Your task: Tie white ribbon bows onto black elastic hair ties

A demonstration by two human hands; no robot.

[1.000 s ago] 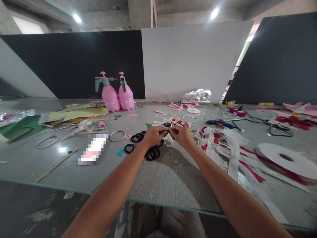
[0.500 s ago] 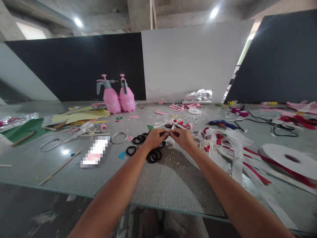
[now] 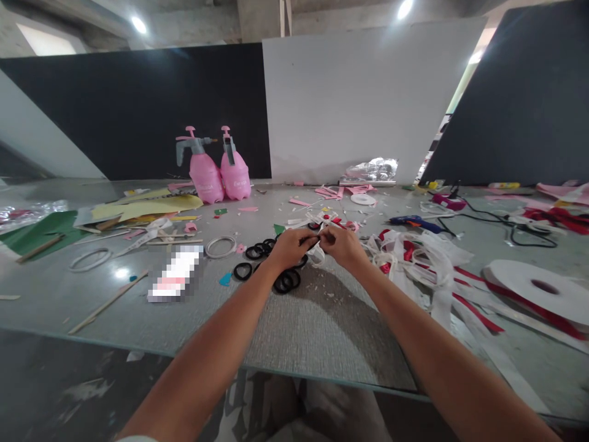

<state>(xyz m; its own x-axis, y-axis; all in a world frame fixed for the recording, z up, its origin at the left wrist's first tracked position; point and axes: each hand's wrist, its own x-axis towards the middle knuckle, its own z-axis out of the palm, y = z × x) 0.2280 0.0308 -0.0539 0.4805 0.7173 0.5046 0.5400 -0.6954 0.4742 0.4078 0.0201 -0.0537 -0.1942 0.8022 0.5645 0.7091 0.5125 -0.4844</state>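
Observation:
Over the middle of the table, my left hand (image 3: 292, 248) and my right hand (image 3: 341, 245) almost meet, thumbs and forefingers pinched. A white ribbon (image 3: 316, 256) hangs in a loop just under the fingertips, and its upper end runs to my right fingers. Something small and dark shows at my left fingertips, too covered to name. Several black hair ties (image 3: 288, 281) lie under and left of my left hand. Beyond the fingers is a small heap of red and white ribbon pieces (image 3: 327, 220).
White and red ribbons (image 3: 427, 270) pile up right of my hands, beside a large white ribbon spool (image 3: 538, 288). A blue glue gun (image 3: 416, 223) lies behind them. Two pink spray bottles (image 3: 205, 178) stand at the back left. Pale rings (image 3: 221, 247) and thin sticks (image 3: 108, 304) lie leftward.
My fingertips have moved slightly apart, and more of the white ribbon loop shows beneath them. The whole view has shifted a little as my head moved.

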